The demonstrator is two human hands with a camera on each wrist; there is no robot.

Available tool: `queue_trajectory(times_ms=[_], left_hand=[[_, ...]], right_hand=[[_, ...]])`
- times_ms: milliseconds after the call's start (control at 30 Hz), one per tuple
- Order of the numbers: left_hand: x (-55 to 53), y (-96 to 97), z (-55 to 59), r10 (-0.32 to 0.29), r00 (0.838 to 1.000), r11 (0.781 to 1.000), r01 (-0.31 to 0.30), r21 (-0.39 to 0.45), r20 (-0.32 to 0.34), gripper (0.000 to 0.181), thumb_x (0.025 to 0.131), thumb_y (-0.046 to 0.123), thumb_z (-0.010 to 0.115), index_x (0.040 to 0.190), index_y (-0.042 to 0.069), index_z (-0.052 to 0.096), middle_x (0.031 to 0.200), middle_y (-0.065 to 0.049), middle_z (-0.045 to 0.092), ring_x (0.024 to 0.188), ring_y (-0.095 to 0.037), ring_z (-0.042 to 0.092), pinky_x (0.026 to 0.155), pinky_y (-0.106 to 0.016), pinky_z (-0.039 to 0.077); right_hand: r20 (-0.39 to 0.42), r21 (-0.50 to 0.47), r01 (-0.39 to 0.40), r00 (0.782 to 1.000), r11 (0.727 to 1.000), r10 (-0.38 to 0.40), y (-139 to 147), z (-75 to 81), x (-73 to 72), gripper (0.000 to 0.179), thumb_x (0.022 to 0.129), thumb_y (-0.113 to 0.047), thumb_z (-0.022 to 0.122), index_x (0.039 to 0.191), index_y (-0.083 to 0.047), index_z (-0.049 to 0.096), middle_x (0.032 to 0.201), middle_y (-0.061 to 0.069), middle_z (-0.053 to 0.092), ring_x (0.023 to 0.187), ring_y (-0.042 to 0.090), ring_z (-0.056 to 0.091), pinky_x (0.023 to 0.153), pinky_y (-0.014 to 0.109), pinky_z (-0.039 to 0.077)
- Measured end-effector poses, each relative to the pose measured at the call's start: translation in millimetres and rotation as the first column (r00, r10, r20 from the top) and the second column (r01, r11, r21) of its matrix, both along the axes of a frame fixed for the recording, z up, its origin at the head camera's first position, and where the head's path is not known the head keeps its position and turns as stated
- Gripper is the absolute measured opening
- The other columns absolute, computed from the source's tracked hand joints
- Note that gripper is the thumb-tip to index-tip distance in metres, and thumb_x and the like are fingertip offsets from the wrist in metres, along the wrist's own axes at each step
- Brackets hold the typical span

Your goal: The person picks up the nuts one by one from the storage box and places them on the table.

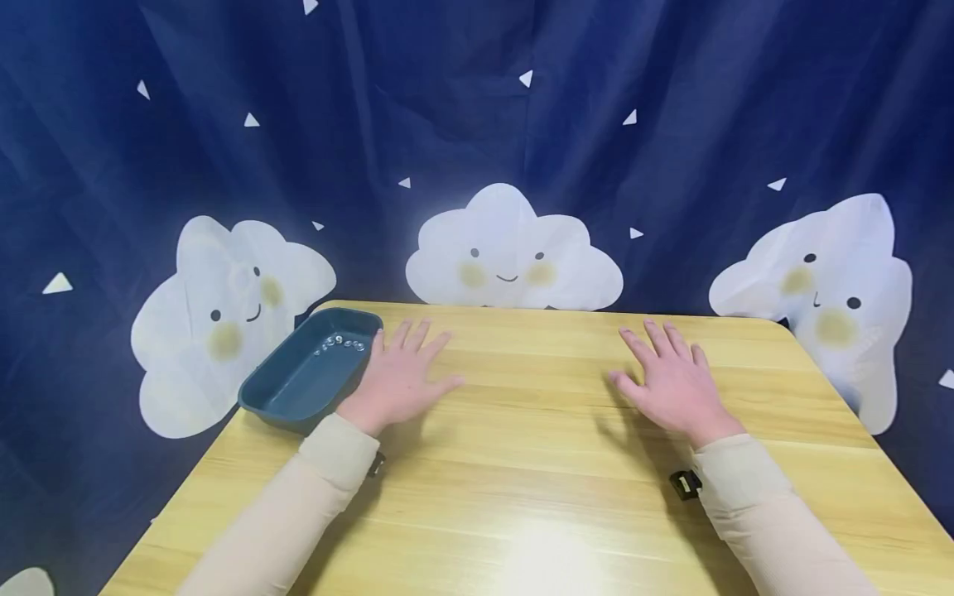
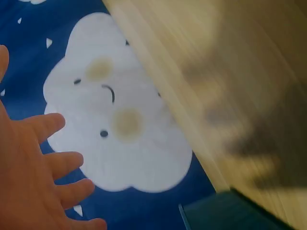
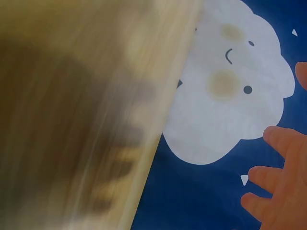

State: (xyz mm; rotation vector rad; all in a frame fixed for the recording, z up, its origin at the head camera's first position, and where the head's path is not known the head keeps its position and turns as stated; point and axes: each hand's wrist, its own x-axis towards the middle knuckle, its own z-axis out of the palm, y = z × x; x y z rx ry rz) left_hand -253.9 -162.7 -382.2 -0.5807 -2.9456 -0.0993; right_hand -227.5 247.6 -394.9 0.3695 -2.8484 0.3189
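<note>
My left hand point(image 1: 397, 379) is held with fingers spread beside a dark teal tray point(image 1: 298, 361) at the table's left. In the head view the hand covers part of the tray's right rim; whether it touches the rim I cannot tell. Several small clear, shiny pieces point(image 1: 339, 340) lie inside, toward the tray's far end. Over the right half of the table my right hand point(image 1: 674, 382) is also spread, holding nothing, its shadow falling on the wood. Both wrist views show the left fingers point(image 2: 67, 165) and right fingers point(image 3: 268, 179) apart from one another.
A light wooden table point(image 1: 522, 430) lies below both hands. Behind it hangs a dark blue curtain point(image 1: 462, 99) printed with white smiling clouds point(image 1: 514, 240) and small triangles. A small black clip-like piece point(image 1: 685, 484) shows at the right cuff.
</note>
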Motion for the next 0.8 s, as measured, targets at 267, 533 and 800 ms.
queue_trajectory(times_ms=[267,533,800], left_hand=[[-1.5,-50.8,0.9,0.040,0.999,0.999,-0.039,0.014,-0.023,0.084,0.093,0.075,0.044,0.157,0.021,0.039,0.164,-0.017,0.025,0.151,-0.042,0.014,0.111,-0.071,0.009],[-2.1,-110.6,-2.1,0.064,0.998,0.998,-0.064,0.018,0.001,0.078,0.098,0.068,0.044,0.157,0.017,0.038,0.164,-0.020,0.022,0.150,-0.045,0.016,0.110,-0.072,0.011],[-7.9,-172.6,-8.8,0.080,0.996,0.996,-0.082,0.045,0.048,0.075,0.100,0.065,0.041,0.155,0.014,0.040,0.162,-0.023,0.025,0.148,-0.047,0.018,0.107,-0.075,0.013]], right_hand=[[0.028,-0.016,-0.004,1.000,1.000,0.004,-2,-3.2,3.2,0.080,0.098,-0.068,0.041,0.159,-0.017,0.032,0.161,0.027,0.023,0.146,0.053,0.016,0.104,0.077,0.014],[0.028,-0.021,-0.010,1.000,1.000,0.011,-6,-3.5,1.7,0.081,0.098,-0.067,0.041,0.159,-0.016,0.032,0.161,0.027,0.023,0.146,0.053,0.016,0.105,0.076,0.014],[0.029,-0.029,-0.017,0.999,0.999,0.017,-7,-9.1,-0.4,0.077,0.098,-0.062,0.047,0.158,-0.015,0.034,0.160,0.027,0.025,0.146,0.052,0.016,0.105,0.076,0.014]])
